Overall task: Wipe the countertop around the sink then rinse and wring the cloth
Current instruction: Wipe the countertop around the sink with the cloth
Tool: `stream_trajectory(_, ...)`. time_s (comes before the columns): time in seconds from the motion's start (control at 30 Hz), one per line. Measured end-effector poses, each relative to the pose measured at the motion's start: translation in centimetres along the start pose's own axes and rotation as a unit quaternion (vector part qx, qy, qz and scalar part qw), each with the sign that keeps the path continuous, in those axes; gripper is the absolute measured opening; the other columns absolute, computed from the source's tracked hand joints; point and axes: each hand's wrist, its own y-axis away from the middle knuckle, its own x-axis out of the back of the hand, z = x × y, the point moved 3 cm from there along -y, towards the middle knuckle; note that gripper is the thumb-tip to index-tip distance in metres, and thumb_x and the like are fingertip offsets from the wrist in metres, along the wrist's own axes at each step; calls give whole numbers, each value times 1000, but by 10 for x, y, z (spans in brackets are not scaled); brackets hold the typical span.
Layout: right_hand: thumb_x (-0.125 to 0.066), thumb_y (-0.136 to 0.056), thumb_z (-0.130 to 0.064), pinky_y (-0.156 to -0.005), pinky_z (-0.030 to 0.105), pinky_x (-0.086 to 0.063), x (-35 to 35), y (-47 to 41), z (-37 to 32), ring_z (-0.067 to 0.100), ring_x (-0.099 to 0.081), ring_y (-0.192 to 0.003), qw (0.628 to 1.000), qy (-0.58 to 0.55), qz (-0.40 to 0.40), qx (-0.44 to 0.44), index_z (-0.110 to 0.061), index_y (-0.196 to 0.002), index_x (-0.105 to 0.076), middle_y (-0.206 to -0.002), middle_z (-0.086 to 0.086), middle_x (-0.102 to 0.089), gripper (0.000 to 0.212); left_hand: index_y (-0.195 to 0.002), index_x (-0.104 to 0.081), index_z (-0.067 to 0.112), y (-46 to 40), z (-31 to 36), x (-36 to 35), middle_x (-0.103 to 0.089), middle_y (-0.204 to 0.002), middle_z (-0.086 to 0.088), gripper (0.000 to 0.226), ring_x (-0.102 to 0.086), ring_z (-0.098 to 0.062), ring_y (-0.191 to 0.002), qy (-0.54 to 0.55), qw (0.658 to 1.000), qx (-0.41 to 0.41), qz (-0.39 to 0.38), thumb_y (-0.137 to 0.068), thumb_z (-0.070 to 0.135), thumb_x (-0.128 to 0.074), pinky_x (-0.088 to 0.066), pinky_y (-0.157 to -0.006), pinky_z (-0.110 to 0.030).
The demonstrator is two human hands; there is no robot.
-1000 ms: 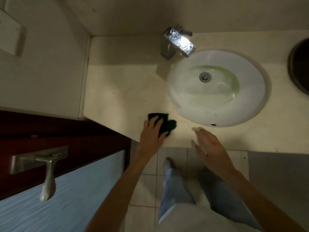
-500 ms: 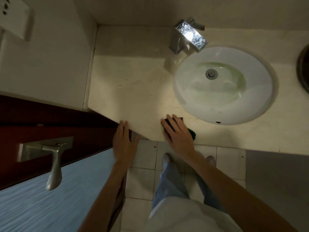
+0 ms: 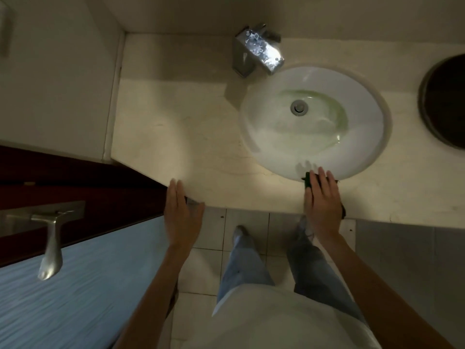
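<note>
A cream stone countertop (image 3: 176, 137) holds a white oval sink (image 3: 357, 157) with a chrome faucet (image 3: 256, 54) behind it. My right hand (image 3: 322, 205) lies flat on a dark green cloth (image 3: 307, 181), pressing it on the counter strip in front of the sink's near rim. Only the cloth's edges show around the hand. My left hand (image 3: 180, 215) rests with fingers together and the thumb spread out at the counter's front left corner, holding nothing.
A dark red door with a metal lever handle (image 3: 50, 243) stands open at the left. A dark round bin opening (image 3: 448, 104) sits at the right edge of the counter. Tiled floor and my legs are below the counter edge.
The cloth passed from my left hand to my right, which slid it to the right along the front of the sink. My left hand dropped to the counter's front corner.
</note>
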Motion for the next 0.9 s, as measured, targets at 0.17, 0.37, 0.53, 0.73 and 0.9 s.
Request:
stream_trajectory(0.17,-38,-109,-30,-127,52,-20,-9,3,-76,39,-27,-152,994,-8,-52,100,-6,-156,-37,-163,20,-34,53,-162,-7,10,28,56,-22,-7,-171,-9,92,-7,-21,-159,-24,998,-45,-21,-97,62,-48,-21,-128,-41)
stream_trajectory(0.37,-47,-108,-32,-123,50,-30,-20,0,-51,33,-25,-155,951,-43,-75,297,-18,-154,-44,-166,11,-32,48,-162,-8,7,54,113,-65,-3,-171,-10,95,-4,-23,-159,-18,998,-44,-45,-96,62,-51,-24,-126,-47)
stream_trajectory(0.53,-53,-106,-15,-116,51,-43,27,-26,95,32,-48,-143,950,-69,-15,304,-9,-142,-61,-152,12,-54,36,-160,-13,3,63,160,-89,-10,-170,-14,103,-11,-28,-158,-9,997,-65,-42,-91,59,-65,-24,-126,-48)
stream_trajectory(0.73,-56,-106,-14,-120,47,-38,77,-69,221,23,-38,-150,986,-101,37,126,-11,-147,-55,-159,8,-46,41,-161,-11,5,71,198,-115,-10,-170,-16,111,-10,-32,-157,-19,997,-33,-63,-86,75,-53,-24,-125,-52)
stream_trajectory(0.9,-62,-101,-9,-116,48,-43,50,-37,169,31,-47,-144,958,-128,31,253,-8,-141,-61,-153,12,-52,41,-158,-18,1,69,209,-113,-17,-167,-18,112,-15,-33,-156,-35,998,-19,-47,-84,79,-50,-29,-123,-51)
